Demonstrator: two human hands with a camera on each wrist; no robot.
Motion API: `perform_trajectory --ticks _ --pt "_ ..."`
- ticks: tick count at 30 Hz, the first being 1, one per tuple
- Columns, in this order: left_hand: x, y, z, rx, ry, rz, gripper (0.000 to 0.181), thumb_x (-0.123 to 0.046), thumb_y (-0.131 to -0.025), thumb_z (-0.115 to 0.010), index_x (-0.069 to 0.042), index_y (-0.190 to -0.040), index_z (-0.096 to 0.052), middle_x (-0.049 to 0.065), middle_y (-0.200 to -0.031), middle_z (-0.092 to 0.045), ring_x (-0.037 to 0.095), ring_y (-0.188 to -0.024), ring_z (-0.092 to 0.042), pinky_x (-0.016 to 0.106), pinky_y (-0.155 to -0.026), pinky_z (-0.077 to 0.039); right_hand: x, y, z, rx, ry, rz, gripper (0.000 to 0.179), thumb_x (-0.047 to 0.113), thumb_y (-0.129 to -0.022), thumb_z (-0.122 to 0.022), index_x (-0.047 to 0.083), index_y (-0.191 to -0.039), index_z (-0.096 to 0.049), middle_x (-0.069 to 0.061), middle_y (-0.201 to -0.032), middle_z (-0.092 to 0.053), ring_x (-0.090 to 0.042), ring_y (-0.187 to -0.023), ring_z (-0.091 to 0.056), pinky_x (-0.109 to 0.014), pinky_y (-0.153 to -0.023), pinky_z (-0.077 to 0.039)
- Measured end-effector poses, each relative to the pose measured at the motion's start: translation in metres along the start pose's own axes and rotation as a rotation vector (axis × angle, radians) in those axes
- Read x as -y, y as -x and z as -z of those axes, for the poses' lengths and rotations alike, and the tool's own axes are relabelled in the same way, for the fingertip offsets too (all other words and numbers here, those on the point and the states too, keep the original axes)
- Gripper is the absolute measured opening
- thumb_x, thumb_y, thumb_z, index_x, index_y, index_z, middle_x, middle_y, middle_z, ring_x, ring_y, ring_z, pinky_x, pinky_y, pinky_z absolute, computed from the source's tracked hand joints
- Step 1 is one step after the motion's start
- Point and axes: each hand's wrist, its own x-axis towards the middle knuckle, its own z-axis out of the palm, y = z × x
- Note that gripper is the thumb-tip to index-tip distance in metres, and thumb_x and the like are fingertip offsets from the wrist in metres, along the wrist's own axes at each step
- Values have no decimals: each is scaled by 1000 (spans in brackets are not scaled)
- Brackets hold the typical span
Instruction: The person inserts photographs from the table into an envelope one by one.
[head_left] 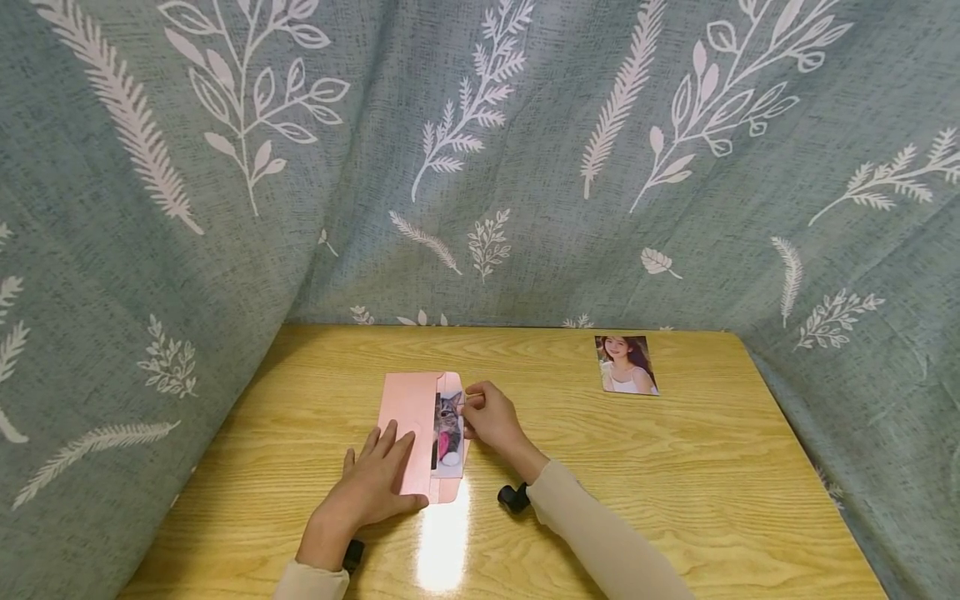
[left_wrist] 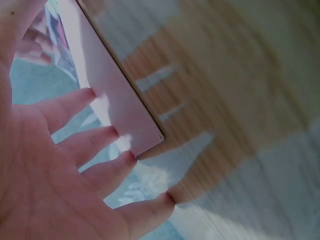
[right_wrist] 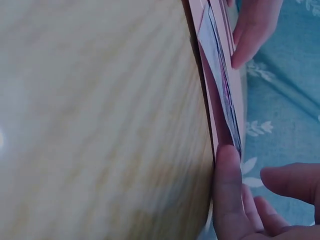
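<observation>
Cat photo [head_left: 450, 435] is seen poking out of the envelope [head_left: 406, 402], which is touched by the left hand [head_left: 372, 481], fingers spread, nothing gripped. Right hand [head_left: 492, 417] is placed at the photo's edge; pinch can't be made out tbh.

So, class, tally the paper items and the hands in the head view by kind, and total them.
Envelopes: 1 (pink envelope)
Photos showing: 2 (cat photo, portrait photo)
Hands: 2 (left hand, right hand)
Total: 5
</observation>
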Motion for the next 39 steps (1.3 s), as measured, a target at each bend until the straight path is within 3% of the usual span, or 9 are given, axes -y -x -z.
perform_trajectory --ticks 6,16,39 --pt "0 0 0 -6 -6 -3 102 -54 -74 -84 -8 -154 -39 26 -161 -21 49 -147 -13 78 -105 -12 -6 13 5 61 -75 -45 30 -3 -97 -59 -5 -126 -55 -13 -103 -64 -19 -72 -65 -33 -60 -59" --pt "1 0 -2 0 -9 -2 103 -56 -74 -83 -9 -154 -39 25 -161 -20 49 -147 -12 78 -105 -11 -8 30 7 92 -118 -34 30 -8 -95 -58 -7 -125 -55 -21 -102 -66 -25 -77 -68 -34 -63 -60" --pt "1 -1 -1 6 1 3 104 -55 -74 -84 -9 -155 -38 25 -162 -19 49 -147 -12 78 -105 -9 -4 34 7 111 -179 -64 32 -7 -97 -58 -9 -129 -52 -23 -105 -68 -29 -80 -70 -38 -69 -60"
